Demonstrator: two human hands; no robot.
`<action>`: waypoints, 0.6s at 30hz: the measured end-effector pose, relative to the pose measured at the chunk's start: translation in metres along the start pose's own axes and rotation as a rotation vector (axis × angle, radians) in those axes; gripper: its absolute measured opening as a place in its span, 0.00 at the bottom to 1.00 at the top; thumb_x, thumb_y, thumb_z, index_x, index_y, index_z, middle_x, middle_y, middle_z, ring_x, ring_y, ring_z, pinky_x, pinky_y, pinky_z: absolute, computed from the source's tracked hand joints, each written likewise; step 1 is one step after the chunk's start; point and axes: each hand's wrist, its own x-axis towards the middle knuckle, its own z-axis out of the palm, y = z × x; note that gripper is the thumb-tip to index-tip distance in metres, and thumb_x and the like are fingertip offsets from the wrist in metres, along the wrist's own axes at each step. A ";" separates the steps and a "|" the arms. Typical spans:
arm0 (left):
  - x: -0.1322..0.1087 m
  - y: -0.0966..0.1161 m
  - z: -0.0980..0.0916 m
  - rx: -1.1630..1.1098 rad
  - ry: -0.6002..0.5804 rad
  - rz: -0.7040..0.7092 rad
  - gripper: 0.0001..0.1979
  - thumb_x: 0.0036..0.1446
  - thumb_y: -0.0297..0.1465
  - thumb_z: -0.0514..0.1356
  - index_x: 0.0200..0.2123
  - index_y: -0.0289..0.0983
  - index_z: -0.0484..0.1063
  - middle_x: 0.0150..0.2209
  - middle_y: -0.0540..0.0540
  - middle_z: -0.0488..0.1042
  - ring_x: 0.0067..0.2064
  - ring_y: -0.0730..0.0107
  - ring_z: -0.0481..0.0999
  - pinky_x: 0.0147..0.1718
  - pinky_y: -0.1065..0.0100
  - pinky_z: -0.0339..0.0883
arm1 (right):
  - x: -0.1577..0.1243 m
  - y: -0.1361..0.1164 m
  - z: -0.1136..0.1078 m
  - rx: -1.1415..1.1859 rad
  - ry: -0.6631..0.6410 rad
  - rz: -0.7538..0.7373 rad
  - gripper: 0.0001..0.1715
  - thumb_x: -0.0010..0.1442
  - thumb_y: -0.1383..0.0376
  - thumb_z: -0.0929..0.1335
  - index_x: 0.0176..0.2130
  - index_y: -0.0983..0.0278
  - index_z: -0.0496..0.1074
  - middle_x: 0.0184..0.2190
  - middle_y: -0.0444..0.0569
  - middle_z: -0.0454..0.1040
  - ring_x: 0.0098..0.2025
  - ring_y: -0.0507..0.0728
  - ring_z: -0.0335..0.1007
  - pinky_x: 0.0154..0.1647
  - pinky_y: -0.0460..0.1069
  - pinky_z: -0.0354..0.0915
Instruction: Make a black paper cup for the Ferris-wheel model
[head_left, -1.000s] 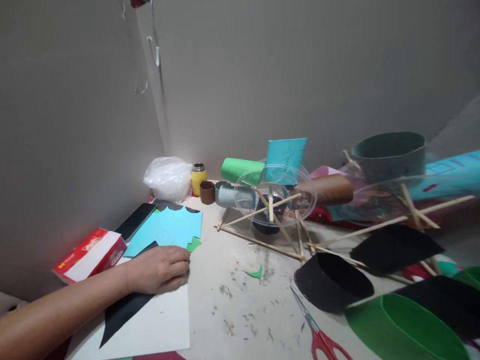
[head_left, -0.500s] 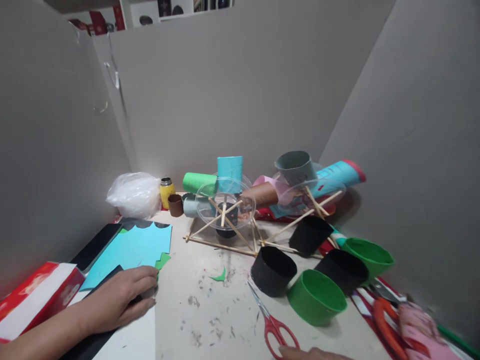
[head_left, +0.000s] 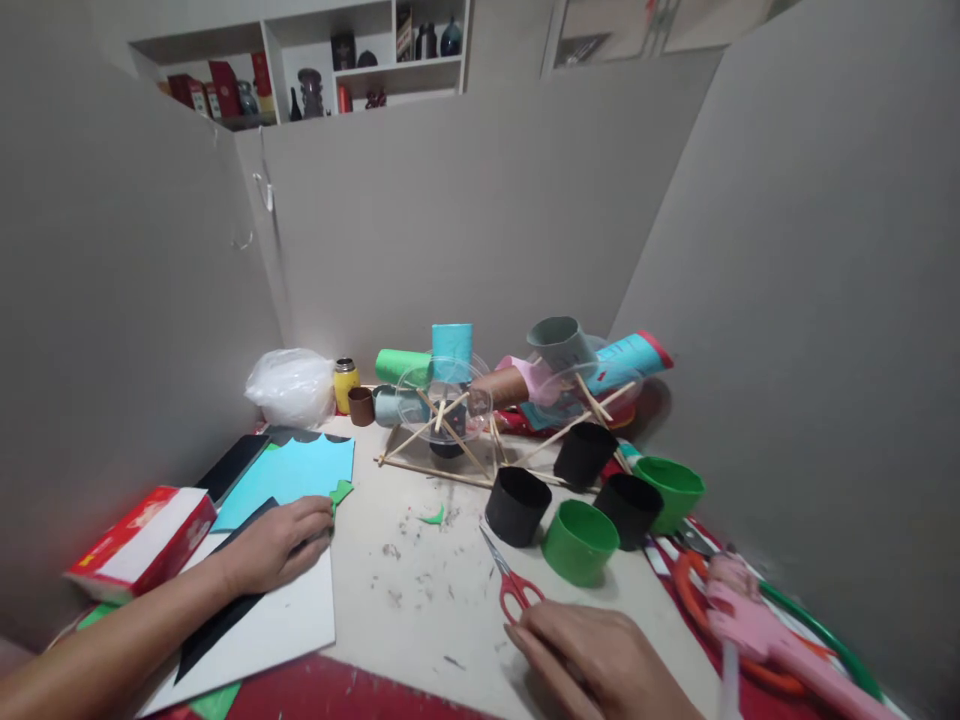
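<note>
My left hand [head_left: 291,543] lies on a stack of sheets, its fingers stretched over a black sheet [head_left: 217,618]. A jagged green scrap [head_left: 342,491] shows beside its fingertips. Beyond the hand is a light-blue sheet [head_left: 300,472] with a scalloped edge. At the lower right, my right hand [head_left: 592,655] is closed at the handle of red-handled scissors [head_left: 511,582]; its fingers cover part of one loop. The blades lie on the table, pointing away. A black ring [head_left: 519,510] and a green ring [head_left: 580,545] stand just beyond the scissors.
A stick frame [head_left: 439,470] with clear discs and coloured tubes stands at the back. More black and green rings are at the right, near a pink object [head_left: 757,620]. At the left are a red box [head_left: 142,545] and a white plastic bag [head_left: 292,388]. Grey panels enclose the table.
The view has tilted up and drawn back. More of my right hand shows now, at the scissors handle. My left hand stays on the sheets.
</note>
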 end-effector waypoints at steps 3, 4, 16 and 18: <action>-0.002 0.002 -0.001 0.056 0.020 -0.008 0.12 0.64 0.28 0.50 0.48 0.38 0.69 0.51 0.39 0.72 0.54 0.61 0.72 0.50 0.62 0.70 | -0.002 -0.003 0.005 0.027 -0.077 0.028 0.22 0.71 0.63 0.58 0.26 0.61 0.66 0.20 0.43 0.68 0.21 0.52 0.64 0.24 0.47 0.56; -0.003 0.002 -0.001 0.082 0.028 -0.041 0.12 0.64 0.29 0.50 0.48 0.38 0.69 0.51 0.39 0.72 0.54 0.61 0.72 0.50 0.62 0.70 | -0.003 -0.004 0.006 0.034 -0.092 0.032 0.22 0.71 0.63 0.58 0.26 0.61 0.66 0.20 0.43 0.68 0.22 0.52 0.63 0.25 0.47 0.55; -0.011 0.004 0.000 0.260 0.052 -0.322 0.17 0.65 0.38 0.48 0.46 0.38 0.71 0.48 0.39 0.75 0.50 0.57 0.73 0.50 0.60 0.67 | 0.003 -0.011 0.000 0.019 -0.122 0.068 0.16 0.67 0.64 0.63 0.28 0.63 0.71 0.25 0.46 0.76 0.26 0.52 0.68 0.28 0.47 0.53; -0.011 0.002 0.000 0.279 0.058 -0.342 0.17 0.66 0.39 0.48 0.46 0.38 0.71 0.48 0.40 0.75 0.50 0.57 0.73 0.49 0.60 0.67 | 0.005 -0.011 -0.001 -0.005 -0.129 0.085 0.15 0.66 0.64 0.64 0.28 0.63 0.72 0.25 0.47 0.77 0.26 0.53 0.68 0.28 0.48 0.51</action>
